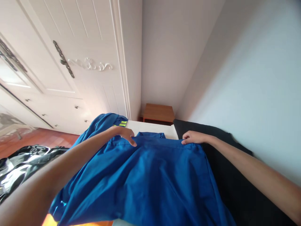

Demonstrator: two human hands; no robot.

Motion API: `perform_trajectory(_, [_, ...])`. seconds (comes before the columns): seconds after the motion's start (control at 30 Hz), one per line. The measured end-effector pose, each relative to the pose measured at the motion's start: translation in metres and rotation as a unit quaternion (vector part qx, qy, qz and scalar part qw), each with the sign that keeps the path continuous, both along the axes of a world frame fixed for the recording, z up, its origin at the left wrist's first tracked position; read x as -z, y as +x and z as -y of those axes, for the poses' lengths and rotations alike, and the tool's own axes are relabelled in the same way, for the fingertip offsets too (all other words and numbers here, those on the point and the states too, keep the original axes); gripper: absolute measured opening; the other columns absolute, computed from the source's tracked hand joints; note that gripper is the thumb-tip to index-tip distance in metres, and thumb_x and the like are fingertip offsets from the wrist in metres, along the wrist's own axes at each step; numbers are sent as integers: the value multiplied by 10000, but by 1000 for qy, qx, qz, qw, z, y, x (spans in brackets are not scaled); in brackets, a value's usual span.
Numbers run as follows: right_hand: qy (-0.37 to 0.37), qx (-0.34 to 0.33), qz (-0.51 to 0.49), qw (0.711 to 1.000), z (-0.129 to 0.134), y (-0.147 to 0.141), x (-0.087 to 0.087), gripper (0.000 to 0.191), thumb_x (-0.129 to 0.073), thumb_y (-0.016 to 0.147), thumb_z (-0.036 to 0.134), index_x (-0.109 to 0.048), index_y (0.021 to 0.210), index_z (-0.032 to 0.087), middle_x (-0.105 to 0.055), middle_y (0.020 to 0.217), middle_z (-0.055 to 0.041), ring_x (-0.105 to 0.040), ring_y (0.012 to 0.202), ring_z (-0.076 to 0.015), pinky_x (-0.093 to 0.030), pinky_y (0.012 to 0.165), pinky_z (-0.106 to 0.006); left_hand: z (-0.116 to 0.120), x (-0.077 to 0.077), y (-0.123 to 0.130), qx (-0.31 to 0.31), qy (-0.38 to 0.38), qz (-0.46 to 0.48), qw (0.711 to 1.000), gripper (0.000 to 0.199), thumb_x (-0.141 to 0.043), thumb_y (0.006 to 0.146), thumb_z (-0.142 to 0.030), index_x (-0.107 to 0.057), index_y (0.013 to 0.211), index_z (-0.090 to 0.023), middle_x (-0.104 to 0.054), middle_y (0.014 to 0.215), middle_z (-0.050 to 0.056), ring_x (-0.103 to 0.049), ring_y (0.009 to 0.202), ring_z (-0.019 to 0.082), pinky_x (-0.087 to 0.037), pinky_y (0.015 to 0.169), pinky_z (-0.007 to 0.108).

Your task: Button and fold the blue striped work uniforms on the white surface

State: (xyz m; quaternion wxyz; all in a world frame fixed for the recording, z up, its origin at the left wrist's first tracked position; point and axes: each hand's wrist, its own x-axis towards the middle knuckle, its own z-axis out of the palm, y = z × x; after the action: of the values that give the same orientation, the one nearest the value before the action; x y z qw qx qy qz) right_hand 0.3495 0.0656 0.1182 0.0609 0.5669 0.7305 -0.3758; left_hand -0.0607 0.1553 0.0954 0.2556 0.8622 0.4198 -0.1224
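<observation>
A blue work jacket [150, 175] lies spread out in front of me, its collar at the far edge. One sleeve [103, 121] with a yellow and silver reflective band bunches at the far left. My right hand [194, 137] pinches the jacket's top edge near the right shoulder, thumb and fingers closed on the cloth. At the left shoulder, my left hand [125, 134] rests against the fabric with thumb and index finger apart. Its other fingers are mostly hidden. The lower part of the jacket runs out of view toward me.
Beneath the jacket is a white surface [170, 131]; black cloth [211, 135] lies on the right, by the wall. A small wooden table [158, 112] stands in the corner. On the left are a white wardrobe [94, 40] and a shiny black-and-clear bundle [25, 166].
</observation>
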Motion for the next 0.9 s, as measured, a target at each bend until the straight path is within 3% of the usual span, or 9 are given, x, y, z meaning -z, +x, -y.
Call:
perform_trajectory(0.07, [10, 20, -29, 999, 3, 5, 3, 507, -628, 705, 677, -559, 658, 177, -488, 602, 26, -432, 593, -123, -294, 561, -260, -2, -14, -20, 5, -14, -15, 1000, 580, -814, 481, -569, -693, 816, -111, -651, 650, -3, -514, 629, 135, -399, 603, 213])
perform_trajectory(0.2, [54, 70, -57, 994, 5, 8, 15, 536, -617, 695, 715, -591, 656, 182, -528, 591, 11, -460, 579, -135, -324, 565, -272, -7, -28, -41, -1, -9, -27, 1000, 400, -681, 709, -519, -685, 742, -121, -627, 623, -11, -512, 602, 123, -378, 571, 206])
perform_trajectory(0.33, [113, 91, -27, 989, 8, 6, 23, 459, -611, 765, 627, -616, 654, 182, -607, 649, -25, -532, 610, -162, -371, 595, -291, -5, -12, -39, -30, 85, -40, 995, 333, -609, 800, -493, -689, 753, -173, -663, 709, 31, -594, 684, 185, -426, 648, 263])
perform_trajectory(0.43, [212, 63, 50, 974, 13, 1, 19, 374, -572, 857, 512, -635, 676, 191, -639, 672, -50, -578, 641, -195, -402, 605, -311, 11, 4, -30, -52, 172, -44, 983, 288, -586, 840, -415, -698, 984, -193, -695, 1018, 110, -629, 974, 290, -454, 842, 368])
perform_trajectory(0.6, [361, 39, 90, 928, 44, -40, -5, 250, -478, 944, 343, -683, 986, 207, -663, 1044, -130, -575, 1025, -319, -453, 879, -443, 63, 7, -10, -28, 308, 62, 949, 503, -306, 992, -451, -491, 1367, -172, -532, 1381, 158, -490, 1277, 297, -357, 1056, 443])
perform_trajectory(0.67, [409, -9, 61, 910, 69, -71, -10, 316, -467, 962, 372, -631, 1181, 213, -626, 1196, -126, -548, 1124, -316, -436, 969, -478, 85, 13, 0, 35, 325, 111, 939, 584, -301, 982, -531, -422, 1435, -182, -473, 1460, 143, -406, 1367, 276, -301, 1120, 424])
perform_trajectory(0.77, [434, -165, 6, 886, 109, -106, 2, 463, -514, 945, 468, -556, 1327, 210, -562, 1353, -126, -497, 1262, -297, -391, 1076, -479, 103, 37, 11, 90, 285, 115, 947, 693, -312, 955, -604, -332, 1501, -178, -341, 1556, 139, -239, 1465, 278, -191, 1185, 445])
perform_trajectory(0.83, [407, -243, 9, 880, 125, -106, 22, 578, -577, 894, 530, -542, 1361, 192, -503, 1434, -154, -439, 1339, -324, -321, 1131, -523, 104, 58, 14, 87, 246, 102, 960, 729, -291, 953, -619, -283, 1524, -166, -286, 1578, 136, -191, 1479, 285, -153, 1196, 469])
perform_trajectory(0.9, [374, -241, 44, 894, 126, -83, 44, 634, -597, 873, 554, -536, 1379, 177, -482, 1453, -173, -412, 1365, -348, -288, 1140, -564, 99, 75, 14, 74, 224, 99, 967, 723, -264, 962, -610, -243, 1537, -173, -251, 1590, 120, -163, 1484, 277, -133, 1200, 479])
